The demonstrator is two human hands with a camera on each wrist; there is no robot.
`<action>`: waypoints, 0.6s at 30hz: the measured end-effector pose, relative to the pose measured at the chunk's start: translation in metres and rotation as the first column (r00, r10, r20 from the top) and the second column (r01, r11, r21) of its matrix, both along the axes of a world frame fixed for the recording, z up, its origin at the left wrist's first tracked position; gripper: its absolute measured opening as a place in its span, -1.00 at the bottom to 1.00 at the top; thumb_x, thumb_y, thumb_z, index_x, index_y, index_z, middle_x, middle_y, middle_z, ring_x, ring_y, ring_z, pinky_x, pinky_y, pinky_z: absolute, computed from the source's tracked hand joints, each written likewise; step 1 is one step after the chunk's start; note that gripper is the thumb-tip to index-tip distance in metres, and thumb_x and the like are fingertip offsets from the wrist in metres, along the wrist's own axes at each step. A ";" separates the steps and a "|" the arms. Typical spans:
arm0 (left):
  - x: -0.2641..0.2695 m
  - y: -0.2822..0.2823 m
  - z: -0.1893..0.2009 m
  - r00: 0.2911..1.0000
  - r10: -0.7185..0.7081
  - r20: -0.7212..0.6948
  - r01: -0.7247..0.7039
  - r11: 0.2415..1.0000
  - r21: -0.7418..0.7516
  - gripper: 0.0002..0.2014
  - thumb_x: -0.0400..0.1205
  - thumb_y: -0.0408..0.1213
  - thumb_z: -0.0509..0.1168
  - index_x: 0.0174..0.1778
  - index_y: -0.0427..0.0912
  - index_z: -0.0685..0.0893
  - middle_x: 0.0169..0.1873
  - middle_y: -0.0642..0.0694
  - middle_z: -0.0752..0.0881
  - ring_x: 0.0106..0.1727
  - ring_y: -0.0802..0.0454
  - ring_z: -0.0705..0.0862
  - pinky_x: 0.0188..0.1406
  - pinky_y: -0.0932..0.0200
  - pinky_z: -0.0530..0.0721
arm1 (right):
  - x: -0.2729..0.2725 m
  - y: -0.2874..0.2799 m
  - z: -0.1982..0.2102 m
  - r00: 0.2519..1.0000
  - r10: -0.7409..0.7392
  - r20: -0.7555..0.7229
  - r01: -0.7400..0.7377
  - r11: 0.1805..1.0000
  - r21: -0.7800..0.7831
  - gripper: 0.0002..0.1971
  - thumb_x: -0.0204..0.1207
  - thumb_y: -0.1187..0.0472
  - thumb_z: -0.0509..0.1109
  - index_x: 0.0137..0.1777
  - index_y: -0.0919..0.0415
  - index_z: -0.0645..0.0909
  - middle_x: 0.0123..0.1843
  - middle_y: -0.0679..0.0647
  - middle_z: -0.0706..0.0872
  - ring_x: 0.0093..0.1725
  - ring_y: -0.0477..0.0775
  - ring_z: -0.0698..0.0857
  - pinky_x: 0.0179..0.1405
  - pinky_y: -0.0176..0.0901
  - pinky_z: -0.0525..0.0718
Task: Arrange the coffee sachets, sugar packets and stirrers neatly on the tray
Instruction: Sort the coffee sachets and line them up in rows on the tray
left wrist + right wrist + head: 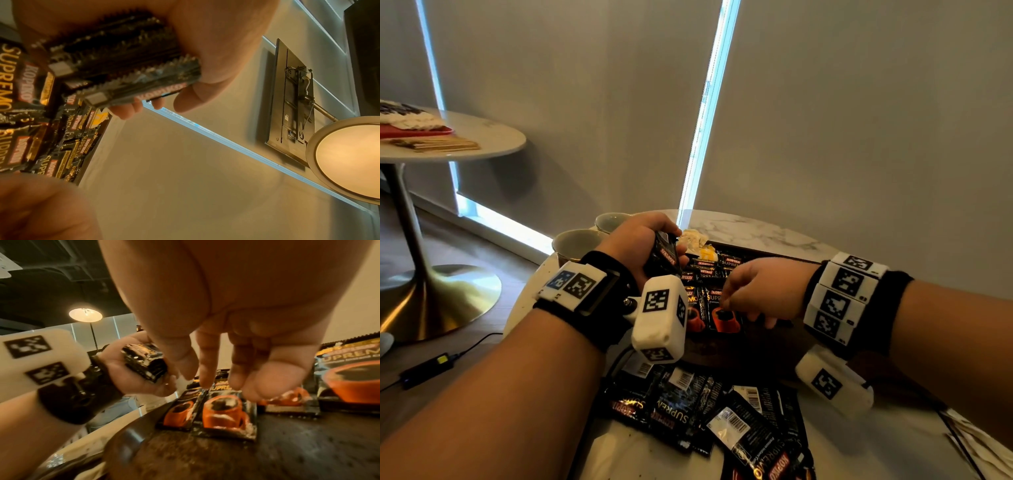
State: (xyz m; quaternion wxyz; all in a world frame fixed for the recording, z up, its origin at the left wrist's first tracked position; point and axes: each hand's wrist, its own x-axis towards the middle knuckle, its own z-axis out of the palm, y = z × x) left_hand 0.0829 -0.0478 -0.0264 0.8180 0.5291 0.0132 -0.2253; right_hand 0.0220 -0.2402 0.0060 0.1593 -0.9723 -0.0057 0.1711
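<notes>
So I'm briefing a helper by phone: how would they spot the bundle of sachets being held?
Find the dark tray on the marble table. Above its far left corner, the left hand grips a bundle of sachets; unlike those lying flat, it's lifted and stacked together.

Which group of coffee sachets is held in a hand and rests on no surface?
The stack of sachets gripped in the left hand. The others lie flat on the dark tray or loose on the table.
</notes>
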 end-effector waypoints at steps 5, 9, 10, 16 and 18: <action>-0.004 -0.004 -0.001 1.000 -0.002 0.016 0.001 0.999 0.055 -0.74 0.63 -0.28 0.24 0.19 -0.31 0.56 -0.28 -0.20 0.65 -0.32 -0.07 0.68 -0.28 0.06 0.68 | -0.013 0.011 -0.002 0.981 0.128 -0.143 -0.126 0.992 0.022 -0.79 0.65 0.06 0.40 0.25 -0.09 0.69 -0.06 0.03 0.73 -0.24 -0.09 0.66 0.00 -0.08 0.78; -0.007 -0.007 0.000 1.000 -0.001 0.001 0.000 0.998 0.066 -0.76 0.64 -0.28 0.23 0.17 -0.29 0.56 -0.29 -0.19 0.64 -0.33 -0.06 0.66 -0.30 0.09 0.67 | -0.010 0.016 -0.009 0.980 0.142 -0.139 -0.139 0.990 0.031 -0.76 0.64 0.05 0.41 0.28 -0.07 0.68 0.06 0.10 0.76 -0.15 -0.03 0.68 0.01 -0.05 0.79; -0.007 -0.007 -0.001 1.000 0.005 -0.003 -0.005 0.998 0.061 -0.76 0.64 -0.28 0.23 0.18 -0.30 0.56 -0.29 -0.19 0.64 -0.33 -0.06 0.66 -0.30 0.09 0.67 | -0.009 0.017 -0.010 0.981 0.139 -0.135 -0.135 0.990 0.037 -0.76 0.64 0.05 0.41 0.28 -0.06 0.68 0.02 0.07 0.75 -0.16 -0.05 0.68 -0.02 -0.08 0.79; -0.008 -0.010 -0.002 0.999 0.034 -0.006 -0.033 0.999 0.035 -0.75 0.63 -0.29 0.24 0.19 -0.31 0.56 -0.25 -0.19 0.63 -0.29 -0.06 0.64 -0.32 0.08 0.66 | 0.000 0.020 -0.012 0.984 0.123 -0.128 -0.117 0.992 0.054 -0.77 0.64 0.08 0.41 0.27 -0.05 0.67 0.04 0.02 0.73 -0.11 -0.07 0.68 0.00 -0.10 0.78; -0.009 -0.009 -0.002 0.999 0.045 -0.013 -0.045 0.999 0.012 -0.75 0.62 -0.29 0.24 0.18 -0.31 0.56 -0.25 -0.19 0.62 -0.30 -0.06 0.64 -0.31 0.06 0.66 | 0.001 0.020 -0.011 0.984 0.120 -0.129 -0.113 0.992 0.064 -0.77 0.65 0.11 0.40 0.28 -0.02 0.66 0.09 0.06 0.74 -0.10 -0.05 0.68 0.04 -0.05 0.78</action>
